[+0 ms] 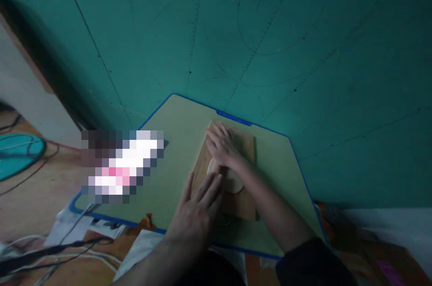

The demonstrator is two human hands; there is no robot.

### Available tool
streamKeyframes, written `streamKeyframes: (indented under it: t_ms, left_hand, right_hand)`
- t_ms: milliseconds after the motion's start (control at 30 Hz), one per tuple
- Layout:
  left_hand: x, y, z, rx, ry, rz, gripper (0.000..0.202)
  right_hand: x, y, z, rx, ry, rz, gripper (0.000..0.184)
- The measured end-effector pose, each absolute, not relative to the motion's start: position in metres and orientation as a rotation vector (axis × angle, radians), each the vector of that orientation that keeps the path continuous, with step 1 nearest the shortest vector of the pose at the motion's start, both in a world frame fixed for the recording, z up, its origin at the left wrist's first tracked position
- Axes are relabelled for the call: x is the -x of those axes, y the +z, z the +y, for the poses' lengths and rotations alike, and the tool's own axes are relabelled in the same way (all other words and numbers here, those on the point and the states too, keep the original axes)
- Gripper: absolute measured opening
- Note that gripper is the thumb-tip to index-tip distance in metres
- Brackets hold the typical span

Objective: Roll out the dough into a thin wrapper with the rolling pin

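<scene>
Centrally, a flat rectangular light-brown wooden board (249, 207) lies on a pale yellowish tabletop with a blue rim (273, 155), before a green wall (216, 29) with dark ruled marks. Atop the board sits a flat, pale, round-edged piece (235, 183), partly covered by the hands. The right hand (221, 144) is laid open toward the board's far end. Nearer, the left hand (197, 212) reaches over the board with fingers partly spread; whether it grips anything I cannot tell.
</scene>
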State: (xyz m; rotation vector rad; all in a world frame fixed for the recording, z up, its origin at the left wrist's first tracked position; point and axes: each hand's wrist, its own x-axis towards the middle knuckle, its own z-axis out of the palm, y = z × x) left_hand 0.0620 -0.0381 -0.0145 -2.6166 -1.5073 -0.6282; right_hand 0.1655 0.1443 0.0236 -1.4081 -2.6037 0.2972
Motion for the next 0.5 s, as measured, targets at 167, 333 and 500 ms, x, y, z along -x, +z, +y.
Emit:
streamKeyframes:
  t_ms: [167, 333, 500]
  left_hand:
    - [-0.030, -0.036, -0.049, 2.501, -0.641, -1.542, 0.065]
    - [-0.045, -0.038, -0.051, 2.452, -0.828, -1.581, 0.060]
    - [-0.078, -0.022, -0.043, 2.676, -0.868, -1.438, 0.036]
  right_hand:
    - [-0.120, 0.028, 0.142, 1.329, 0.251, -2.620, 0.044]
    - [-0.131, 0.025, 0.143, 1.288, 0.253, -2.631, 0.044]
    - [-0.194, 0.014, 0.138, 1.344, 0.319, -2.548, 0.046]
